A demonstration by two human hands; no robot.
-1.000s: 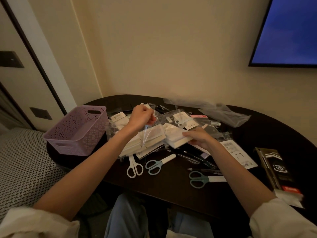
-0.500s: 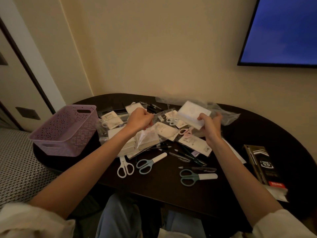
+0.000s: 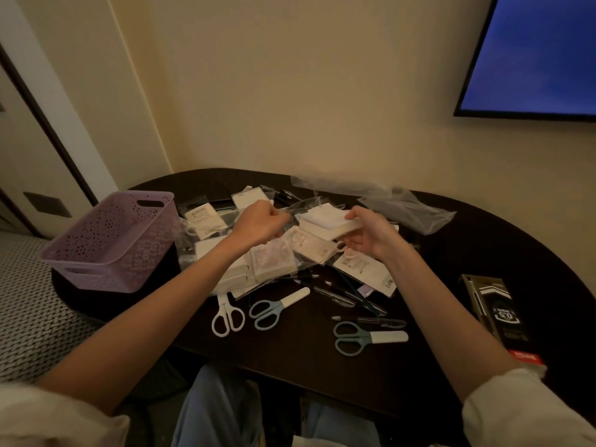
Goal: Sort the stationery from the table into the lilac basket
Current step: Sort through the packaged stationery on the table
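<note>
My right hand (image 3: 371, 237) holds a white packaged notepad (image 3: 329, 221) above the pile of stationery packets (image 3: 274, 262) in the middle of the dark table (image 3: 483, 253). My left hand (image 3: 258, 225) is curled and pinches the clear wrapper (image 3: 298, 208) at the pad's left edge. The lilac basket (image 3: 113, 240) stands at the table's left edge, a short way left of my left hand. Three pairs of scissors lie in front of the pile: white (image 3: 227, 314), blue (image 3: 274, 306) and grey-green (image 3: 364, 337). Several dark pens (image 3: 351, 295) lie beside them.
A black pen box (image 3: 496, 311) lies at the table's right side. Crumpled clear plastic bags (image 3: 406, 208) lie at the back near the wall. A patterned seat (image 3: 29, 301) is left of the table. A screen (image 3: 535, 56) hangs on the wall.
My right hand lifted the white notepad off the pile and brought it left toward my left hand. My left hand rose from the pile and took the wrapper at the pad's edge.
</note>
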